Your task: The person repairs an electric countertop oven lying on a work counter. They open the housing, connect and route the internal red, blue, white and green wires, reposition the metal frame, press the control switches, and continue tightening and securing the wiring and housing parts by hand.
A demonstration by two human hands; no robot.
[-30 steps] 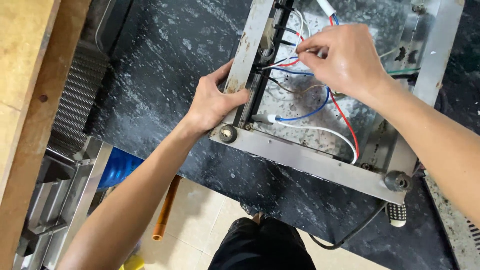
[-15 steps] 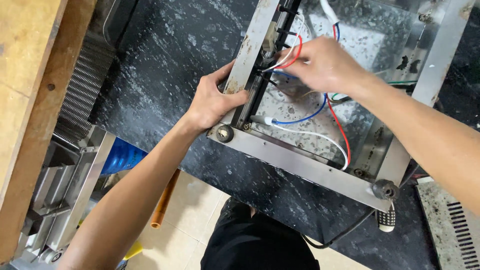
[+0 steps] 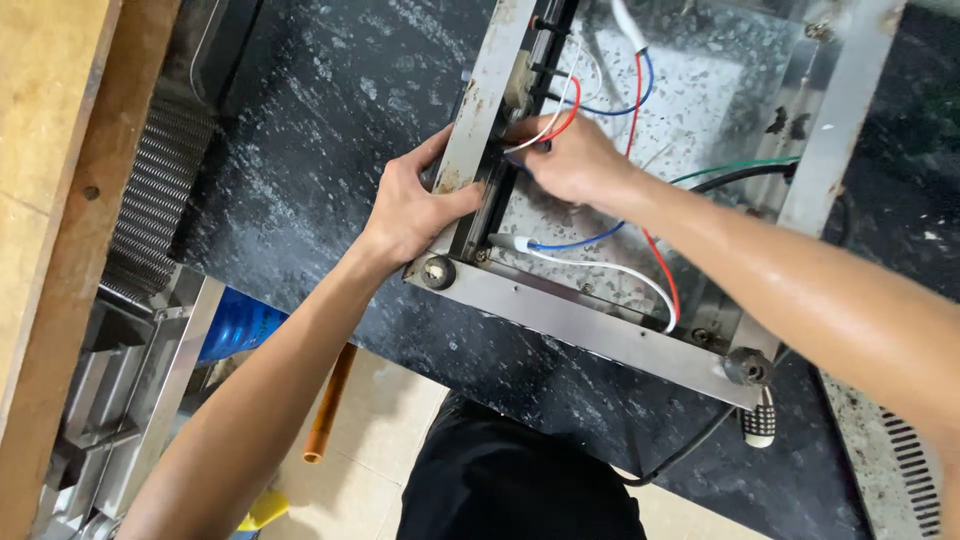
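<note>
Steadying the upturned grey metal appliance frame point(image 3: 610, 325) at the dark speckled worktop's point(image 3: 300, 190) near edge, left hand point(image 3: 415, 210) clamped on its rail | right hand point(image 3: 570, 160) pinching red and white wires point(image 3: 556, 125) inside | wiring step; next needs a careful tug.

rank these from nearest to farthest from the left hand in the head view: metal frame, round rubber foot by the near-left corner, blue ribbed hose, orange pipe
1. metal frame, gripped by the left hand
2. round rubber foot, just below the hand
3. blue ribbed hose, lower left
4. orange pipe, lower still, on the floor
</note>
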